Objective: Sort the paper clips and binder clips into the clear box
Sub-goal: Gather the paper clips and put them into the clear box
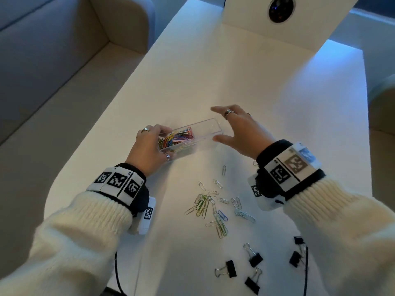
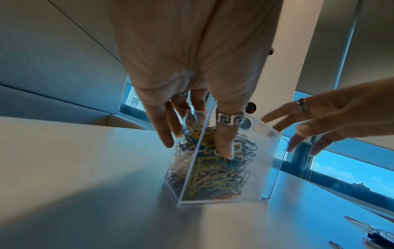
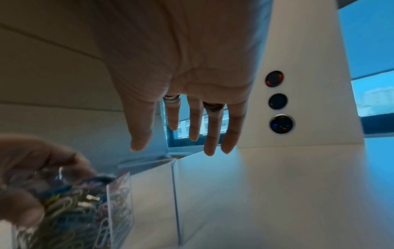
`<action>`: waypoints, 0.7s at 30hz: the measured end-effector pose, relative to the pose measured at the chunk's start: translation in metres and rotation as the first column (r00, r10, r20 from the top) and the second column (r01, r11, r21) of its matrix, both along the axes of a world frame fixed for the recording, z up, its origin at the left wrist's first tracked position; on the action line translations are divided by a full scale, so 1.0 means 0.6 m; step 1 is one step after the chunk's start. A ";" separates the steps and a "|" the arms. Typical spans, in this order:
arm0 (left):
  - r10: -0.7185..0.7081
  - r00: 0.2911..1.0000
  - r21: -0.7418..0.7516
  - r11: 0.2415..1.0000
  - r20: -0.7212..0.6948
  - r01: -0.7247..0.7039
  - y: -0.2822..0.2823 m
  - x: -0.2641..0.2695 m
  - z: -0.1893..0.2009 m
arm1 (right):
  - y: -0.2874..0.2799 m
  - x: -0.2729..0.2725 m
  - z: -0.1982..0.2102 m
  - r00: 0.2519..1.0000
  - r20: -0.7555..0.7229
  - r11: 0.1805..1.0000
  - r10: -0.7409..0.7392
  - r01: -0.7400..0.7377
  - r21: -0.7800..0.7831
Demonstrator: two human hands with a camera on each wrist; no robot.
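A clear box (image 1: 210, 132) lies on the white table (image 1: 256, 82). Its left compartment holds several coloured paper clips (image 1: 178, 136); the right compartment looks bare. My left hand (image 1: 163, 144) grips the box's left end, thumb on the near wall and fingers on the far wall, as the left wrist view shows (image 2: 197, 148). My right hand (image 1: 214, 123) hovers with spread fingers around the box's right end, holding nothing (image 3: 175, 148). Loose paper clips (image 1: 213, 208) lie scattered nearer me. Several black binder clips (image 1: 254, 259) lie closest to me.
A white stand with a dark lens (image 1: 280, 9) rises at the table's far end. A grey sofa (image 1: 53, 60) runs along the left. Black cables (image 1: 306, 272) trail near the binder clips.
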State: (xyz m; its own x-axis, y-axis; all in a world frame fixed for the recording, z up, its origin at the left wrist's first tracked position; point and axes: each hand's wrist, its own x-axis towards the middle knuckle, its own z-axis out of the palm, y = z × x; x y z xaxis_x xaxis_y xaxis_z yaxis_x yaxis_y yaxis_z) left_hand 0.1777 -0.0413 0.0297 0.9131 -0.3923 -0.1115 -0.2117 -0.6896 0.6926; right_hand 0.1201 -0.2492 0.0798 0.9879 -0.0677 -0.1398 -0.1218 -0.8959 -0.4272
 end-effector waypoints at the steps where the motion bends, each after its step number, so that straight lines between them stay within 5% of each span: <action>1: 0.001 1.000 0.022 1.000 -0.012 0.000 -0.002 -0.001 0.003 | -0.012 -0.009 0.006 0.999 -0.005 0.998 -0.032 0.032 0.046; 5: 0.007 0.998 0.146 0.989 -0.061 0.002 -0.010 -0.020 0.038 | -0.081 -0.054 0.028 0.988 -0.145 0.998 -0.055 0.057 0.005; 12: 0.068 0.961 -0.029 0.998 0.269 -0.062 -0.095 -0.092 0.102 | -0.237 -0.154 0.032 0.942 -0.249 0.963 -0.226 0.254 0.086; 17: -0.153 0.976 -0.122 0.978 0.153 0.172 -0.206 -0.160 0.074 | -0.318 -0.215 0.010 0.909 -0.281 0.936 -0.307 0.342 0.087; 21: -0.382 0.924 0.017 0.924 -0.036 0.382 -0.301 -0.214 0.027 | -0.352 -0.249 -0.030 0.884 -0.326 0.918 -0.337 0.385 0.095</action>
